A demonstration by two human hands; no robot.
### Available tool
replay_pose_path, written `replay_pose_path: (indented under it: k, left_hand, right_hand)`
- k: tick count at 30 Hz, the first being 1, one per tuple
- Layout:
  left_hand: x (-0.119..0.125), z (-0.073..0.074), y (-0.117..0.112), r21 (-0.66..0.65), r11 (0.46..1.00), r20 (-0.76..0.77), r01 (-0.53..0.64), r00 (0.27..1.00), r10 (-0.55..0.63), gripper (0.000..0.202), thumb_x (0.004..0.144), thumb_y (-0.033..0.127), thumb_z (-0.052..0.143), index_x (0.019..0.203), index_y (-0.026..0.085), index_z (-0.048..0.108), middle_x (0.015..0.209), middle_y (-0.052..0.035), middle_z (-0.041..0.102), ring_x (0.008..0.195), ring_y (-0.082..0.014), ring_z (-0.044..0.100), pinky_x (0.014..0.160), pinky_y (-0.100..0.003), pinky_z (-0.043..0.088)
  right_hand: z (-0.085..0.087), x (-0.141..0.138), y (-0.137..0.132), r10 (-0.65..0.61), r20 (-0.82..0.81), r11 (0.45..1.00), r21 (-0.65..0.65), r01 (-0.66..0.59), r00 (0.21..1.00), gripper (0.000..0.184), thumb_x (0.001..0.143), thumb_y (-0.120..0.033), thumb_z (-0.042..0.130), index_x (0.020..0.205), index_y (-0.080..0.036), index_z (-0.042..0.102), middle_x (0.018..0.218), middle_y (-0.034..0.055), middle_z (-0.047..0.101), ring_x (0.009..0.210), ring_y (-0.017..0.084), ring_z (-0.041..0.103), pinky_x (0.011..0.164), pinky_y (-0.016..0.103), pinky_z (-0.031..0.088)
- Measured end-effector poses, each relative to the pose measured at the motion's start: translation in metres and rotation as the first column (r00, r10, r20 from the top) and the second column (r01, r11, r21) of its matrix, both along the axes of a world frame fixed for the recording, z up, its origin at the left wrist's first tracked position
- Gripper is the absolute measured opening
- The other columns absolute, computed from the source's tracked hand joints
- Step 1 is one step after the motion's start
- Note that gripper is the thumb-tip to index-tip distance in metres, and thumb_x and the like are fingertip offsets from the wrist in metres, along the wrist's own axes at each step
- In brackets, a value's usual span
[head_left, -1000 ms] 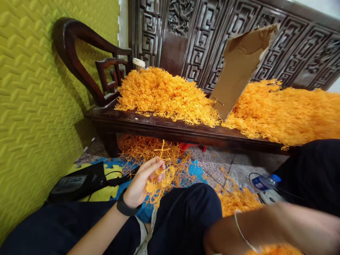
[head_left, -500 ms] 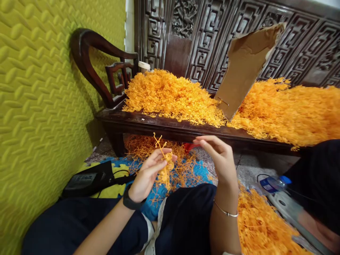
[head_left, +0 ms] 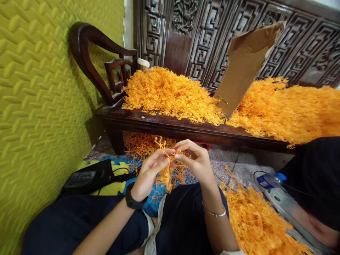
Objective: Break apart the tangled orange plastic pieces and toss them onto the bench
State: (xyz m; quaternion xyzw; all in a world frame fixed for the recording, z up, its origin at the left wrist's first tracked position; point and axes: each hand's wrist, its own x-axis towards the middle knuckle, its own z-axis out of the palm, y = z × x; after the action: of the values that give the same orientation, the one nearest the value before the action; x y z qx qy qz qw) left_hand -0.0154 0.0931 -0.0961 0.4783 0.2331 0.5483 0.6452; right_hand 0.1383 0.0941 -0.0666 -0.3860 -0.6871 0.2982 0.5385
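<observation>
My left hand (head_left: 148,171), with a black band on its wrist, is closed around a small bunch of branching orange plastic pieces (head_left: 166,179). A thin forked stem sticks up above its fingers, and the rest hangs below them. My right hand (head_left: 198,161), wearing a silver bangle, meets the bunch from the right. Its thumb and fingertips pinch an orange piece beside the left fingertips. Exactly which part it grips is too small to tell.
A dark wooden bench (head_left: 159,122) carries two orange heaps, divided by a cardboard sheet (head_left: 239,67). Stringy orange strands (head_left: 138,145) lie beneath. On the floor at right are another orange pile (head_left: 255,216), a bottle (head_left: 271,180) and another person's leg (head_left: 313,223). A black bag-like object (head_left: 85,179) lies left.
My right hand has moved left and down from empty air to the bunch, and its fingers have closed on an orange piece. My left hand has kept its hold in nearly the same place.
</observation>
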Motion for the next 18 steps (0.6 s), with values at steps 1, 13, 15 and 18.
replay_pose_path:
  k: [1,13,15,18]
  left_hand:
    - [0.0,0.0,0.0,-0.002,1.0,0.002,0.004,1.0,-0.004,0.016,0.079,0.026,0.064,0.094,0.021,0.069,0.075,-0.0011,0.066,0.068,-0.0131,0.059,0.068,-0.023,0.046]
    - [0.0,-0.002,-0.001,-0.025,0.998,-0.025,-0.056,0.998,0.056,0.014,0.08,0.024,0.062,0.091,0.021,0.07,0.066,0.0017,0.059,0.051,-0.0062,0.045,0.05,-0.019,0.035]
    - [0.0,0.0,-0.004,-0.01,0.996,-0.078,-0.092,0.993,0.091,0.011,0.08,0.024,0.062,0.087,0.021,0.07,0.064,0.0021,0.058,0.055,-0.007,0.047,0.053,-0.018,0.036]
    - [-0.002,0.001,-0.007,-0.016,0.993,-0.101,-0.118,0.988,0.116,0.008,0.079,0.023,0.063,0.082,0.02,0.069,0.06,0.0027,0.055,0.056,-0.0078,0.047,0.054,-0.018,0.036]
  right_hand:
    - [-0.001,-0.001,0.0,0.0,-0.011,1.0,-0.022,0.0,1.0,0.008,0.075,-0.022,0.068,0.071,-0.018,0.063,0.078,0.0019,0.062,0.075,0.014,0.058,0.073,0.03,0.045]
    - [-0.023,-0.032,0.0,-0.181,-0.419,0.982,-0.133,0.137,0.889,0.009,0.071,-0.021,0.068,0.069,-0.018,0.059,0.07,-0.0011,0.055,0.067,0.011,0.052,0.065,0.025,0.042]
    - [-0.025,-0.038,-0.001,-0.206,-0.47,0.978,-0.126,0.166,0.859,0.009,0.07,-0.02,0.067,0.069,-0.018,0.059,0.07,-0.0011,0.055,0.068,0.011,0.051,0.064,0.024,0.042]
    - [-0.02,-0.018,0.001,-0.284,-0.495,0.954,-0.058,0.295,0.821,0.008,0.073,-0.019,0.063,0.067,-0.018,0.058,0.07,-0.0002,0.055,0.068,0.012,0.052,0.066,0.026,0.044]
